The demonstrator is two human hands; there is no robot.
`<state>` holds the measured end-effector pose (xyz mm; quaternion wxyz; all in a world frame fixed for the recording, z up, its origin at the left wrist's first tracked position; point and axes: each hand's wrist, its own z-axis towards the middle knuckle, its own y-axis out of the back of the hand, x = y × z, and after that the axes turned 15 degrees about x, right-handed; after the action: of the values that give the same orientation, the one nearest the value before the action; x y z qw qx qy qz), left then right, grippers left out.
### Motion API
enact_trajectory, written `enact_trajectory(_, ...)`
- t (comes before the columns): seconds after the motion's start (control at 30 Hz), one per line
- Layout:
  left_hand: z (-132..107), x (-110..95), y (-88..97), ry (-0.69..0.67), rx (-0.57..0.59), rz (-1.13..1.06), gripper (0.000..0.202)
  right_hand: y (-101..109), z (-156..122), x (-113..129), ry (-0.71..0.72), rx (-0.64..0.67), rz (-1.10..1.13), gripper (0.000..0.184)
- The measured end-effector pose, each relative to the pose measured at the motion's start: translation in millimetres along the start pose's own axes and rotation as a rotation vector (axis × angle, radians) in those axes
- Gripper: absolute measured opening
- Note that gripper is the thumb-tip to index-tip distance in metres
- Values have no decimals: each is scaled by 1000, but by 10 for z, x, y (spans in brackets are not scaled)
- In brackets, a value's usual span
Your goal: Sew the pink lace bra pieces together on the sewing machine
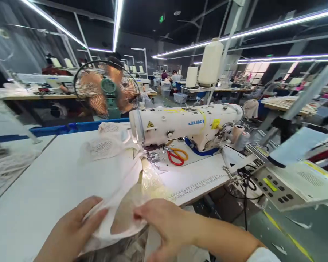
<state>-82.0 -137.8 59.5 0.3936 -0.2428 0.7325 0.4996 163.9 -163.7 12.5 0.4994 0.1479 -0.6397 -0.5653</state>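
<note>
A white, stretchy garment piece (pixel 128 177) with lace trim runs from under the sewing machine's needle area towards me. My left hand (pixel 72 227) pinches its near left edge between thumb and fingers. My right hand (pixel 166 223) reaches in from the right; its fingers curl at the rim of a sheer, rounded opening (pixel 127 209) in the piece, with the thumb lower down and partly cut off by the frame. Motion blurs its fingertips. Beyond both hands stands the white JUKI sewing machine (pixel 177 125), its lamp lit. Shiny, clear plastic (pixel 153 178) lies before the needle area.
Scissors with red and orange handles (pixel 177 156) rest on the machine bed. A printed ruler (pixel 196 186) follows the white table's (pixel 62 174) front edge. A control box (pixel 295 185) stands at right, thread cones (pixel 210 63) behind. A fan (pixel 108 87) faces the table.
</note>
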Motion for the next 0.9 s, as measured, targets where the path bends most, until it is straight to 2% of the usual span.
enact_trajectory(0.07,-20,-218,-73,113,8,-456,39,-87,-105,144,-32,5,27,75)
enact_trajectory(0.1,-25,-319,-101,148,33,-654,43,-72,-159,189,-88,-1,44,67)
enact_trajectory(0.17,-35,-465,-136,177,72,-941,50,63,-269,247,-207,0,109,37)
enact_trajectory(0.2,-42,-501,-142,164,83,-1026,52,168,-328,265,-242,10,162,23)
enact_trajectory(0.23,-50,-510,-138,144,81,-1078,52,286,-388,277,-251,34,228,18)
enact_trajectory(0.3,-58,-458,-99,97,44,-1118,49,522,-486,276,-190,68,326,19)
enact_trajectory(0.4,-40,-262,47,75,-42,-1004,47,753,-488,178,-132,204,269,15)
enact_trajectory(0.53,33,48,345,154,-130,-735,47,738,-106,-53,-285,523,-36,18)
enact_trajectory(0.63,139,237,549,246,-118,-576,44,630,295,-222,-426,482,-209,18)
enact_trajectory(0.73,335,375,730,324,-102,-309,36,541,608,-385,-540,437,-321,14)
enact_trajectory(0.9,758,444,1098,313,-79,212,20,473,817,-552,-641,313,-494,26)
